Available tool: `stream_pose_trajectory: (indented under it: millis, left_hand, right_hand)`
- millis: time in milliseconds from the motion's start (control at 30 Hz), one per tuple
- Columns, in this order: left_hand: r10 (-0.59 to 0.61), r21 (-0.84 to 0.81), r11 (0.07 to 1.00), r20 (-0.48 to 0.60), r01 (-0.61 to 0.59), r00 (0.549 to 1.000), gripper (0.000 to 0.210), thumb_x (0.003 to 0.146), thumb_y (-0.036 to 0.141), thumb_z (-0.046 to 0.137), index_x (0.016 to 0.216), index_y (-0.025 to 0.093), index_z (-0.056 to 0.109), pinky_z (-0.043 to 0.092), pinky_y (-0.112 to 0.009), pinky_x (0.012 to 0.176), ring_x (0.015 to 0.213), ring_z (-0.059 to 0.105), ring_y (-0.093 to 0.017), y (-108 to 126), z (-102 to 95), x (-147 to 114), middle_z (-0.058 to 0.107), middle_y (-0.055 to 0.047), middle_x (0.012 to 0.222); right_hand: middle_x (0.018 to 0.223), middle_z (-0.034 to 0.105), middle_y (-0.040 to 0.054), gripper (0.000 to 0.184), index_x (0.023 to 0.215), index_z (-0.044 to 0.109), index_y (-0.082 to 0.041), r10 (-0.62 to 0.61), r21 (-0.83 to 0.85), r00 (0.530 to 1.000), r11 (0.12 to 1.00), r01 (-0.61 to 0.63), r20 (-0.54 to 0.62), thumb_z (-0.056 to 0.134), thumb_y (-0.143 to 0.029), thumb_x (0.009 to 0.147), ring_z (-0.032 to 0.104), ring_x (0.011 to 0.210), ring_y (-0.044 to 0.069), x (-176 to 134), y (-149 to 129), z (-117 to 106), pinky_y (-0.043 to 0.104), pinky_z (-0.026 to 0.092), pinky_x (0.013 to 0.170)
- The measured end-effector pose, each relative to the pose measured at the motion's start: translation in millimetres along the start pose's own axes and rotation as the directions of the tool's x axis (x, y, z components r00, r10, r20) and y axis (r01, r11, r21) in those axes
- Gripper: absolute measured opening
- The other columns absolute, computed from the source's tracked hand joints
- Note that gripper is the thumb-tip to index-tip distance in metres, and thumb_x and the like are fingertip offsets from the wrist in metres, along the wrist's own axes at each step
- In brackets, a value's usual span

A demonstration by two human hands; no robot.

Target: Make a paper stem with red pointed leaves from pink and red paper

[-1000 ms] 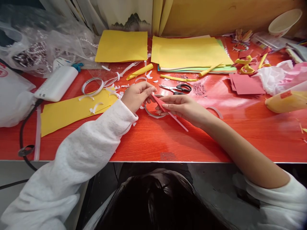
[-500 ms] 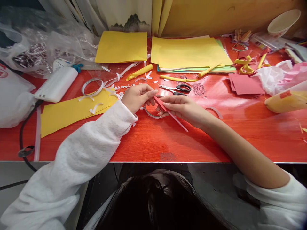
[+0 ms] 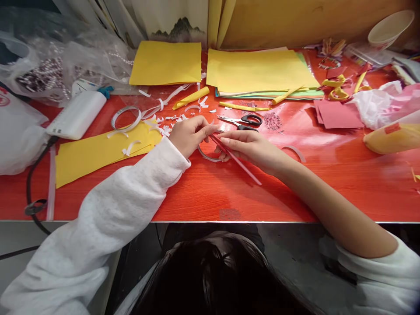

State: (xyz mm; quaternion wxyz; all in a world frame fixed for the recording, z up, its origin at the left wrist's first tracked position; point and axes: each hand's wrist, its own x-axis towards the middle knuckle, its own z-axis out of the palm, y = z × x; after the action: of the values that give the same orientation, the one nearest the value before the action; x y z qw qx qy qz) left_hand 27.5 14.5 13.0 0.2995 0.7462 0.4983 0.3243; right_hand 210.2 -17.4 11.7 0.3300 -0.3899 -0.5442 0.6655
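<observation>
Over the middle of the table, my left hand (image 3: 193,134) pinches the upper end of a narrow piece of red paper (image 3: 226,148). My right hand (image 3: 247,146) grips the same paper lower down, thumb on top. A thin pale pink strip (image 3: 246,168) sticks out below the right fingers, slanting down to the right; its upper part is hidden by the paper and fingers. Behind and under the hands lies a roll of tape (image 3: 207,156), partly covered. Just beyond them rest scissors (image 3: 243,120) with black handles.
Yellow sheets (image 3: 259,70) lie stacked at the back, and yellow strips (image 3: 108,151) at left with a tape ring (image 3: 125,118) and white scraps. A white power bank-like box (image 3: 78,114) stands near plastic bags. Red paper squares (image 3: 339,114) lie right.
The red paper now looks narrower between my fingers. The pale strip's free end has shifted slightly down and right. Both hands stay nearly in place.
</observation>
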Motion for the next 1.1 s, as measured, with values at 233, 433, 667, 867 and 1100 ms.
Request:
stream_pose_trajectory:
  millis: [233,433,667,867,1100]
  left_hand:
    - [-0.009,-0.056,0.998,-0.003,0.009,1.000,0.037,0.082,0.049,0.056,0.063,0.017,0.056,0.039,-0.022,0.061,0.057,0.053,-0.008,0.3,4.6,-1.7,0.060,0.002,0.058]
    - [-0.116,-0.290,0.953,-0.078,0.088,0.990,0.036,0.086,0.051,0.049,0.079,0.017,0.061,0.045,-0.021,0.060,0.057,0.056,-0.008,-2.4,-1.2,5.5,0.062,0.001,0.062]
    - [-0.058,-0.300,0.952,0.007,0.058,0.998,0.029,0.081,0.040,0.062,0.067,0.014,0.061,0.048,-0.022,0.061,0.060,0.058,-0.009,7.0,-6.4,3.4,0.063,-0.001,0.066]
    - [-0.039,-0.306,0.951,-0.010,0.034,0.999,0.024,0.079,0.036,0.064,0.068,0.014,0.064,0.049,-0.023,0.062,0.061,0.059,-0.010,7.8,-5.5,1.4,0.064,-0.001,0.066]
    - [-0.069,-0.366,0.928,0.004,0.065,0.998,0.019,0.081,0.031,0.063,0.072,0.014,0.065,0.047,-0.024,0.059,0.058,0.058,-0.009,4.9,-2.3,1.6,0.065,-0.001,0.066]
  right_hand:
    - [0.078,0.065,0.0023,0.017,0.091,0.066,-0.016,-0.069,-0.167,0.998,0.984,0.067,-0.009,0.054,-0.027,0.086,0.059,0.067,0.010,-2.8,-3.7,3.9,0.027,0.051,0.070]
    - [0.077,0.062,0.0027,0.022,0.094,0.064,-0.014,-0.149,-0.297,0.988,0.946,0.132,-0.036,0.049,-0.030,0.089,0.058,0.070,0.012,-2.7,-3.1,2.2,0.028,0.048,0.071]
    - [0.088,0.062,0.0042,0.026,0.101,0.062,-0.016,-0.309,-0.476,0.947,0.848,0.232,-0.088,0.048,-0.035,0.089,0.057,0.077,0.013,-4.3,1.1,3.9,0.028,0.046,0.071]
    - [0.084,0.062,0.0032,0.024,0.095,0.061,-0.018,-0.385,-0.589,0.910,0.776,0.227,-0.156,0.044,-0.035,0.092,0.055,0.076,0.013,-4.8,0.2,4.4,0.026,0.043,0.069]
    - [0.083,0.061,0.0022,0.024,0.093,0.061,-0.019,-0.394,-0.573,0.905,0.784,0.239,-0.162,0.043,-0.036,0.092,0.054,0.077,0.012,-3.0,0.8,2.7,0.025,0.042,0.070]
